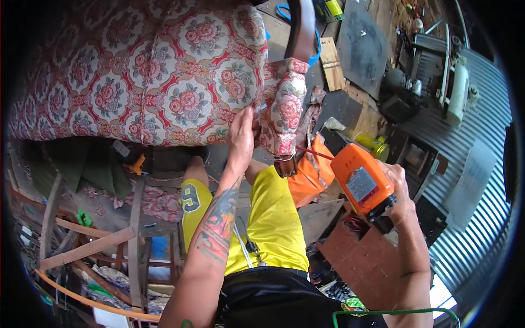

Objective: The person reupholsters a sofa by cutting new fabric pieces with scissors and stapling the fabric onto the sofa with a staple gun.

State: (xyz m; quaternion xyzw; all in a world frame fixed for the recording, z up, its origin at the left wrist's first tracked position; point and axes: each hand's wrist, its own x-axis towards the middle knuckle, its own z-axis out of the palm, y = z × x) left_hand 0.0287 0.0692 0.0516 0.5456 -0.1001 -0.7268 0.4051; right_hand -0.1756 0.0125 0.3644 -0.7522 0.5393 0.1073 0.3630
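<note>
A sofa (142,71) covered in red and cream floral fabric fills the upper left, seen from above. My left hand (241,135) presses flat against the fabric at the front corner of its padded armrest (284,106). My right hand (398,197) grips an orange power tool (362,180), held to the right of the armrest with its nose pointing toward the armrest's lower edge. A thin red line runs from the tool toward the armrest. A brown wooden leg (285,165) shows under the armrest.
My legs in yellow shorts (273,218) are below. Bare wooden chair frames (98,240) lie at lower left. Orange cloth (309,175), wood boards (331,63), a dark panel (361,44), machinery (437,71) and corrugated metal sheeting (470,164) crowd the right side.
</note>
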